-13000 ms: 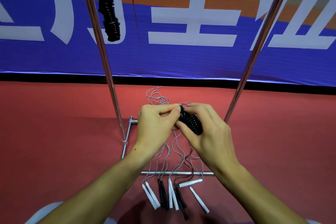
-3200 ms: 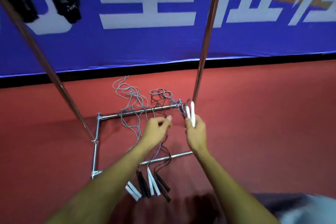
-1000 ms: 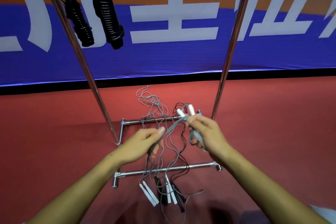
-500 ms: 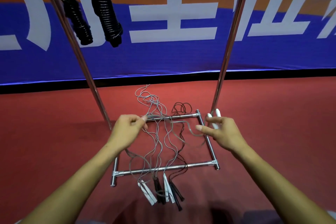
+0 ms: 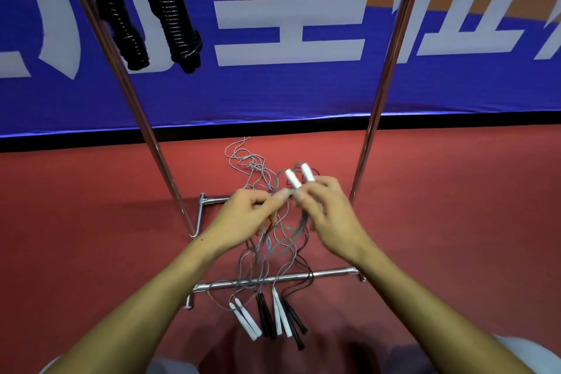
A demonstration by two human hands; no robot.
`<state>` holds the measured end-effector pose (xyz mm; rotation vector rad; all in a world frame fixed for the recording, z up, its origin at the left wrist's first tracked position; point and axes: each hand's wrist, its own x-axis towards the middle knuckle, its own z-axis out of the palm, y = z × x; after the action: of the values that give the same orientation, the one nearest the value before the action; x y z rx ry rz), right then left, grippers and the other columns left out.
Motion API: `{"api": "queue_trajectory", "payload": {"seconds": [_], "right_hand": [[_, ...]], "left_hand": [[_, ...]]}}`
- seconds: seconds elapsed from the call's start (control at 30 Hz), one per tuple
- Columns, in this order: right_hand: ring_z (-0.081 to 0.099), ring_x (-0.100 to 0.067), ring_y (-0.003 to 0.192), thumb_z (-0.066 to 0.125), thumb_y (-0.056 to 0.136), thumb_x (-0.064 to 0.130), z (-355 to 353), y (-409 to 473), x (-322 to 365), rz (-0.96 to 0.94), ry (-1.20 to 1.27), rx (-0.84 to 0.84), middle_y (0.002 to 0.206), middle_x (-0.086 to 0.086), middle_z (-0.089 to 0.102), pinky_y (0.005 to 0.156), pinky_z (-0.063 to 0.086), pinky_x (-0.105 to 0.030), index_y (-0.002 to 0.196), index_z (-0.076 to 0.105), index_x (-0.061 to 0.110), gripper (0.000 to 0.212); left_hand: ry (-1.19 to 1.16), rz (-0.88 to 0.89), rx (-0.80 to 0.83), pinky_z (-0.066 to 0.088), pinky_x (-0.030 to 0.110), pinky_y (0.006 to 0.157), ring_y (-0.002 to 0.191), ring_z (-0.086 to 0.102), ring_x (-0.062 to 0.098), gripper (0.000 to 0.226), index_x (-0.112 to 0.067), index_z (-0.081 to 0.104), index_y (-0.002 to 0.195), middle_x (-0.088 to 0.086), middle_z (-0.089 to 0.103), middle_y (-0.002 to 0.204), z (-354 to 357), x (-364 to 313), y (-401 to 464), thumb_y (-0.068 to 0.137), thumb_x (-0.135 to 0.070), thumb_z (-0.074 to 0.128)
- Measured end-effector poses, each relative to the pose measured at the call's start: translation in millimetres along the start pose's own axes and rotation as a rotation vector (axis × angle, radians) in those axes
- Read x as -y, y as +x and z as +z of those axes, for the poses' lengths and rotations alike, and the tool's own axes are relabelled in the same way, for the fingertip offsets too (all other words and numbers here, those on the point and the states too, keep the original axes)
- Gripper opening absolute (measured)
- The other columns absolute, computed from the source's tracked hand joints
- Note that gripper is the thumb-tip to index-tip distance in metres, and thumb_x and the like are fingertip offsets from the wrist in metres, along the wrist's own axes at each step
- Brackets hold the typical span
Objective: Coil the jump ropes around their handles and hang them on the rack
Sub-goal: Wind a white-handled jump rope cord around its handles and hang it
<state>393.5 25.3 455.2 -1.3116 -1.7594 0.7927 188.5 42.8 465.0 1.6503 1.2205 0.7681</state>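
Note:
My right hand (image 5: 329,212) grips a pair of white handles (image 5: 299,177) that stick up side by side above its fingers. My left hand (image 5: 243,215) pinches the grey rope (image 5: 280,200) of that pair right beside them, the two hands almost touching. Loops of the grey rope hang below both hands. Two black coiled ropes (image 5: 170,9) hang from the top bar of the metal rack (image 5: 379,94) at the upper left. Several more handles, white (image 5: 246,317) and black (image 5: 265,317), lie on the floor in front of the rack's base.
The rack's base frame (image 5: 328,274) sits on the red floor, with tangled grey and black ropes (image 5: 246,161) draped across it. A blue banner (image 5: 288,94) with large white characters runs along the back. My knees show at the bottom edge.
My hands, spread apart half a second ago with rope stretched between them, have come together. The white handles moved left to the middle, and the rope now hangs in loops.

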Motion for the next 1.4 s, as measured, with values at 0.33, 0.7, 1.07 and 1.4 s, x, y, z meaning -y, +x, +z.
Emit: {"api": "queue_trajectory", "payload": {"seconds": [0.33, 0.7, 1.07, 1.4], "right_hand": [[0.049, -0.008, 0.05, 0.055, 0.108, 0.028, -57.2, 6.9, -10.6, 0.15, 0.306, -0.451, 0.078, -0.004, 0.055, 0.047, 0.039, -0.019, 0.085, 0.07, 0.025, 0.027], [0.036, -0.012, 0.139, 0.075, 0.082, 0.064, -48.3, -10.0, -19.4, 0.213, -0.145, -0.009, 0.148, -0.002, 0.038, 0.114, 0.031, -0.03, 0.145, 0.057, 0.041, 0.07], [0.056, 0.0, 0.098, 0.054, 0.105, 0.047, 6.6, -3.0, -1.8, 0.066, -0.066, 0.067, 0.109, 0.003, 0.056, 0.083, 0.047, -0.03, 0.08, 0.068, 0.029, 0.033], [0.047, -0.014, 0.047, 0.056, 0.107, 0.031, -50.5, 10.0, -7.7, 0.178, 0.224, -0.389, 0.058, -0.006, 0.049, 0.043, 0.037, -0.02, 0.075, 0.061, 0.011, 0.038]], "left_hand": [[0.699, -0.227, 0.321, 0.049, 0.026, 0.07, 0.057, 0.061, -0.006, 0.03, -0.018, 0.062, 0.078, -0.003, 0.078, 0.072, -39.1, 77.6, -15.7, 0.105, -0.032, 0.063], [0.33, -0.071, 0.056, 0.037, 0.024, 0.053, 0.052, 0.042, 0.006, 0.036, -0.007, 0.066, 0.081, -0.013, 0.049, 0.054, -28.1, 23.3, -12.9, 0.098, -0.038, 0.072], [-0.001, -0.022, -0.071, 0.041, 0.03, 0.053, 0.049, 0.048, 0.017, 0.053, -0.018, 0.057, 0.074, 0.004, 0.054, 0.054, -10.2, 1.9, 3.2, 0.094, -0.067, 0.061], [0.018, -0.141, 0.293, 0.056, 0.029, 0.072, 0.067, 0.068, 0.021, 0.026, 0.0, 0.064, 0.094, 0.007, 0.072, 0.071, -35.0, 40.9, -26.3, 0.1, -0.024, 0.072]]}}
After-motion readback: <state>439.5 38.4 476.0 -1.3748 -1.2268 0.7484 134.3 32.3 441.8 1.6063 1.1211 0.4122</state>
